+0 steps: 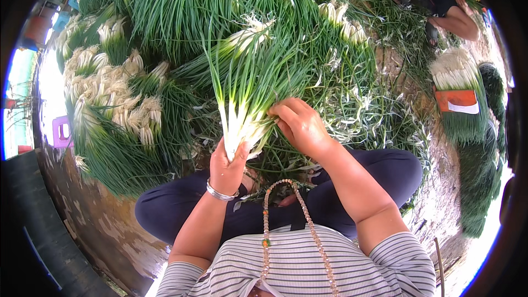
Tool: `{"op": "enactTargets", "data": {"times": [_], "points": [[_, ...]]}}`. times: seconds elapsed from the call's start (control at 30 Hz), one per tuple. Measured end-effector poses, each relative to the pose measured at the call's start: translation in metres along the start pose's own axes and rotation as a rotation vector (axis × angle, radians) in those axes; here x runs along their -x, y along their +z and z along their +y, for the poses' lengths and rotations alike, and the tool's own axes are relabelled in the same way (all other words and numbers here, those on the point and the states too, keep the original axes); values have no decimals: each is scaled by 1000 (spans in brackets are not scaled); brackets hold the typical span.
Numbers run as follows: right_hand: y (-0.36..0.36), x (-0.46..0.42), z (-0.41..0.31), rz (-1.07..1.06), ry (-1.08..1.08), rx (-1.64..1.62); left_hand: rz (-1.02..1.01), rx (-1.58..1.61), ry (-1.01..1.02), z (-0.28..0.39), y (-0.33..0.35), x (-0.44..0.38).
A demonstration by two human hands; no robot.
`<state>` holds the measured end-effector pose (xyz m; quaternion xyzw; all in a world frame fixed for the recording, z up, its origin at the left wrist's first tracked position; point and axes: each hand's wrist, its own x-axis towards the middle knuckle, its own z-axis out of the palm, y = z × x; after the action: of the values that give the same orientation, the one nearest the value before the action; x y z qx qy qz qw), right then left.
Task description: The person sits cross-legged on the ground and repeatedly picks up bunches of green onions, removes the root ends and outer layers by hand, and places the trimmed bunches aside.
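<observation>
My left hand [227, 161] is closed around the white root ends of a bunch of green onions [243, 107], whose green leaves fan out away from me. At the bunch's right side, my right hand [300, 126] has its thumb and forefinger pinched together on a leaf or outer skin; the fingers partly hide what is between them. Beyond my hands lies another bundle of green onions [251, 35] with its roots showing. Stripped leaves and pale peelings [354, 109] cover the ground right of the held bunch.
Heaped green onions [177, 8] stand at the back, with more bundles [119, 90] at left. A purple plastic stool [62, 132] is beyond them. At right, an orange band [456, 101] wraps a large bundle [460, 70]. Another person [447, 0] sits at upper right.
</observation>
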<state>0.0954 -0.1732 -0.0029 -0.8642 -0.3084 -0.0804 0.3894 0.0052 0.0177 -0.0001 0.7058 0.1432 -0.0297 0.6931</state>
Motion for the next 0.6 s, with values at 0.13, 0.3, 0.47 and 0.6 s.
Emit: {"op": "enactTargets", "data": {"times": [0.13, 0.3, 0.47, 0.6], "points": [[-3, 0, 3, 15, -51, -6, -41, -63, -20, 2, -2, 0], [-8, 4, -36, -167, 193, -255, 28, -114, -44, 11, 3, -6], [-19, -7, -46, -223, 65, -385, 20, 24, 3, 1, 3, -5], [-13, -9, -19, -145, 192, -199, -75, -151, 75, -1, 2, 0]]}}
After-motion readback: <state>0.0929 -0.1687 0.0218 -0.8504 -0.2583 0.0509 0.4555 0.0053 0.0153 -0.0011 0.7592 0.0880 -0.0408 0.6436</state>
